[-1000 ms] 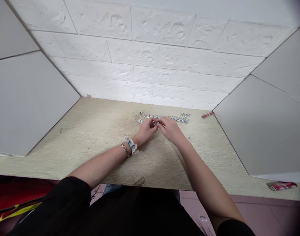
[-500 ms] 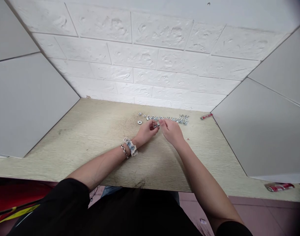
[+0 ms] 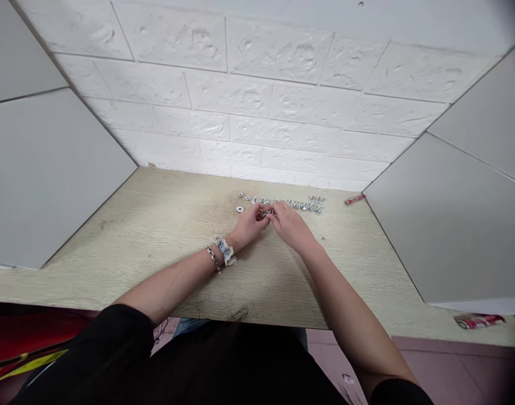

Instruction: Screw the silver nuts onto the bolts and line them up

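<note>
Fingers of my left hand point(image 3: 249, 224) are pinched on a small metal bolt point(image 3: 266, 212), held just above the wooden table. My right hand point(image 3: 288, 222) meets it from the right, its fingertips closed round the bolt's other end. Behind both hands runs a row of shiny bolts point(image 3: 303, 206), partly hidden by my fingers. Several small screws point(image 3: 316, 199) lie beyond the right end of that row. To the left of the row are a flat washer point(image 3: 239, 209) and two nuts, one point(image 3: 240, 195) farther left than the other point(image 3: 248, 198).
The pale wooden table point(image 3: 156, 225) ends at a white brick-patterned wall point(image 3: 249, 135), with grey panels on both sides. A red battery-like cylinder point(image 3: 354, 199) lies at the back right. Another red cylinder point(image 3: 480, 322) is near the front right edge.
My right hand has shifted slightly left and its fingers now close in against my left fingertips. More of the bolt row shows behind it. My left hand is almost unmoved.
</note>
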`<state>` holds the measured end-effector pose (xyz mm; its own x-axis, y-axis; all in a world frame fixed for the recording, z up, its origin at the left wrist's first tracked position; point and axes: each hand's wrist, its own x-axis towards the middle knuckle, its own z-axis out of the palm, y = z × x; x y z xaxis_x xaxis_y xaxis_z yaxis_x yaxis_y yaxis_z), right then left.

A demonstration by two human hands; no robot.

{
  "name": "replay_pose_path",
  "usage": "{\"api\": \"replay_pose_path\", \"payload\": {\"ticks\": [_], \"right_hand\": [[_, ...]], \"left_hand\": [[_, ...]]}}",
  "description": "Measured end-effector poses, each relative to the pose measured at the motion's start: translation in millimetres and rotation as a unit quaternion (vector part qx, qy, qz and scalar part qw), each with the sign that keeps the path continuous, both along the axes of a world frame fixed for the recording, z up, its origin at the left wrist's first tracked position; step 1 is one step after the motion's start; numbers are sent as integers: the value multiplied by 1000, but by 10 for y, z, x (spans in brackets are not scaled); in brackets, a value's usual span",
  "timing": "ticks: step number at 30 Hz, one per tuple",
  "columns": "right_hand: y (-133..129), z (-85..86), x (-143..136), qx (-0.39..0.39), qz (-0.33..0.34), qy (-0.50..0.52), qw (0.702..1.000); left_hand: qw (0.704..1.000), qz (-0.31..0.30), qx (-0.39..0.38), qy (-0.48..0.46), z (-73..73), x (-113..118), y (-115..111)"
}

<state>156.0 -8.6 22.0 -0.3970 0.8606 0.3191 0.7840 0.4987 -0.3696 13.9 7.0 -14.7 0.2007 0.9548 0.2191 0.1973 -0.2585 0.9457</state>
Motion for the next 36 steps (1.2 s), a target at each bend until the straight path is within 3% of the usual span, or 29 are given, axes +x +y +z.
{"api": "replay_pose_path", "payload": {"ticks": [7,11,15,19,31,36], "right_hand": [[-34,36,-27,1,-66,-78,995],[-59,82,-28,-27,-96,-37,994],[-56,77,-17,4,-26,50,998],[-24,38,-8,4,32,52,998],[-79,57,-75,12,-82,-104,991],[-83,110,-78,-38,-111,-153,981]], "left_hand": [[1000,3,9,17,-26,4,10],[1000,8,1,10,1,3,3],[1000,5,1,1,21,2,-6],[1000,10,8,6,15,-2,-3],[998,0,35,57,11,8,-32],[996,-9,50,75,70,3,-74]]}}
